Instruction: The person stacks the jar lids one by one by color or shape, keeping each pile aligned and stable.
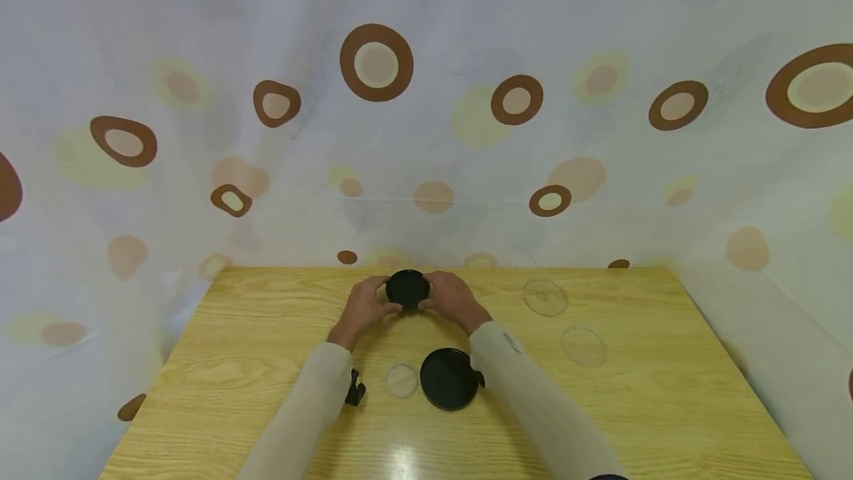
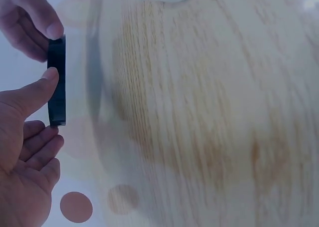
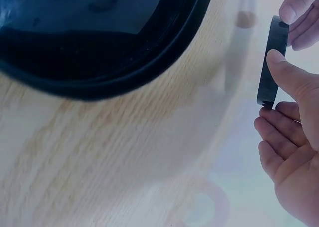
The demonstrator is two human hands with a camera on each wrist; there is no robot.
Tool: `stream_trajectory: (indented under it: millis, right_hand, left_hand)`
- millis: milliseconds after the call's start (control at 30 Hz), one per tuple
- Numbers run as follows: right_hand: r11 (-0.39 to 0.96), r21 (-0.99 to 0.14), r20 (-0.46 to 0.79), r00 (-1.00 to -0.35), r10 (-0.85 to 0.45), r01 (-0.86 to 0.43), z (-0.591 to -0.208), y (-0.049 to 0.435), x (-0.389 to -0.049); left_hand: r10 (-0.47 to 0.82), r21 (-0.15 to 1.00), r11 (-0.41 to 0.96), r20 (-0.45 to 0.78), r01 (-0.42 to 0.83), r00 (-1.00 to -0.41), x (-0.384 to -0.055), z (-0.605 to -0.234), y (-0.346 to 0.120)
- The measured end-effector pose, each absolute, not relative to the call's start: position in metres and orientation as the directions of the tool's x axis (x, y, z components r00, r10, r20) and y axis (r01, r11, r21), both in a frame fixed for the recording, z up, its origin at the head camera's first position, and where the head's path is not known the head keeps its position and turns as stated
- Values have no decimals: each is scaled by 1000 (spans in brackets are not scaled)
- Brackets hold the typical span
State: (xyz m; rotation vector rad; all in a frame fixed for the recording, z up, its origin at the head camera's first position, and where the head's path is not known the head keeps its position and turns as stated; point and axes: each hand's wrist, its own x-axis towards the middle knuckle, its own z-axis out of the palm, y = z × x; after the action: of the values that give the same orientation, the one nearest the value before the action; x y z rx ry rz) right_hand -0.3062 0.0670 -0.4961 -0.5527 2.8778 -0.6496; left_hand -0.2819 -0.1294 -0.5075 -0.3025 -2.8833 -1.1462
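Both hands hold a small black round dish point(image 1: 408, 290) near the table's back edge. My left hand point(image 1: 366, 305) pinches its left rim, with the thumb at the near side and the fingertips at the edge. On the opposite rim, my right hand point(image 1: 455, 296) grips it the same way. Seen edge-on in the left wrist view, the dish point(image 2: 57, 82) is thin, with both thumbs against it. A larger black round dish point(image 1: 449, 379) lies on the table close to the right sleeve, and its raised rim point(image 3: 89, 90) fills the upper left of the right wrist view.
A small clear disc point(image 1: 401, 380) lies left of the larger black dish. Two more clear discs, one farther back point(image 1: 545, 298) and one nearer point(image 1: 583, 347), lie on the right of the wooden table point(image 1: 666, 406). A patterned cloth point(image 1: 440, 147) hangs behind.
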Motion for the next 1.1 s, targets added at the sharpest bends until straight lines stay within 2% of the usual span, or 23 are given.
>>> stream_trajectory:
  millis: [133, 467, 800, 1100]
  right_hand:
    - [822, -472, -49, -921, -386, -319, -492, 70, -302]
    - [825, -463, -38, -922, -384, -325, -483, 78, -291]
    - [806, -464, 1, -910, -414, -367, -483, 85, -284]
    - [776, -509, 14, -906, -424, -371, -481, 90, -275]
  left_hand:
    - [167, 679, 708, 103, 192, -980, -280, -506, -128]
    - [212, 664, 700, 160, 264, -964, -272, -499, -125]
    - [213, 677, 688, 155, 261, -965, -264, -498, -123]
    - [218, 676, 682, 178, 281, -959, -255, -497, -123]
